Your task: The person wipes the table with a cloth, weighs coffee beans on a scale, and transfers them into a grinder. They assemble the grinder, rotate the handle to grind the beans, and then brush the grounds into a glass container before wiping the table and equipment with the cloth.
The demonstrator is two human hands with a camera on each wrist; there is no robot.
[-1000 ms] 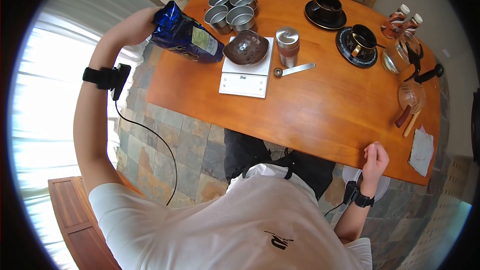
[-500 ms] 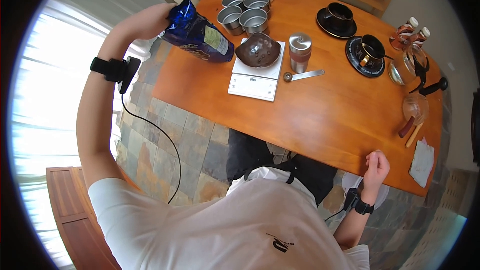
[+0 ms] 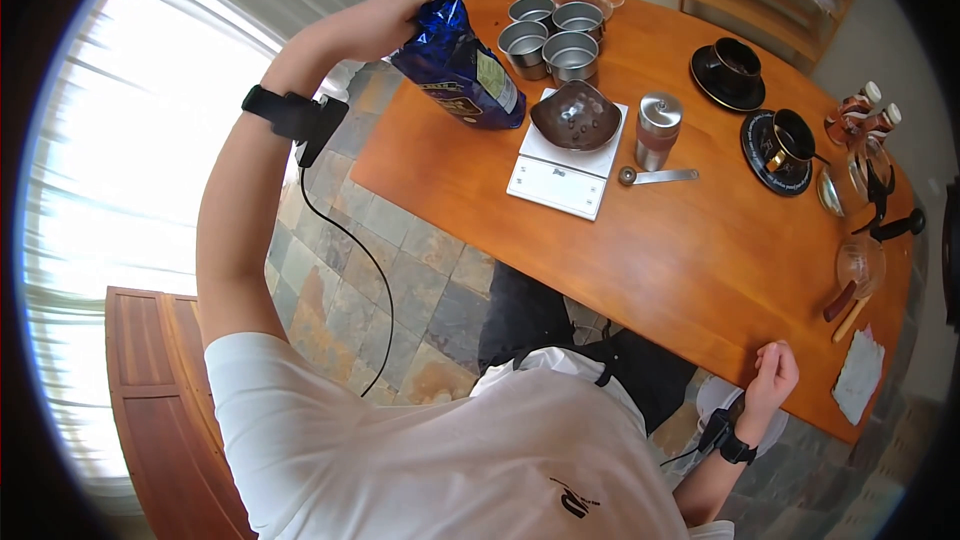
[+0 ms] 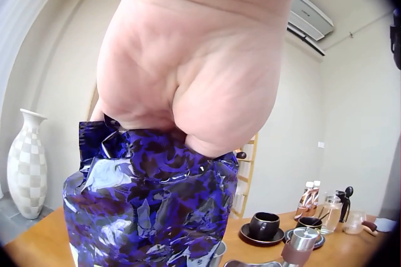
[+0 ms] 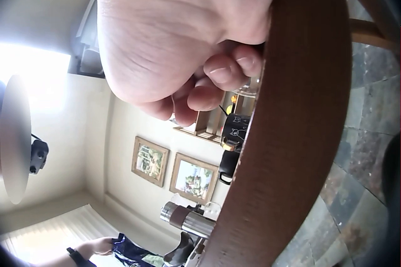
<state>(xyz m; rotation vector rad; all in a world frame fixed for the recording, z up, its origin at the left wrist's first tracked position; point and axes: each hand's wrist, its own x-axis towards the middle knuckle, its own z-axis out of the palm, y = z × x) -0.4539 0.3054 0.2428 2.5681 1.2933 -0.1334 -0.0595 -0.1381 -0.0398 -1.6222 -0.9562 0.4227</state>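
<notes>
Bag, its top clamped in the left grip, beside the bowl on the scale; right grip, loosely curled, at the edge of the worktop.

Left grip high, right grip low

Daylight glare whitens the curtain beyond the left corner of the table, whose edges bow (wide-angle distortion).

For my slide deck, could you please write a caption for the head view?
Left hand holding a blue bag beside a brown bowl on a white scale.
</notes>
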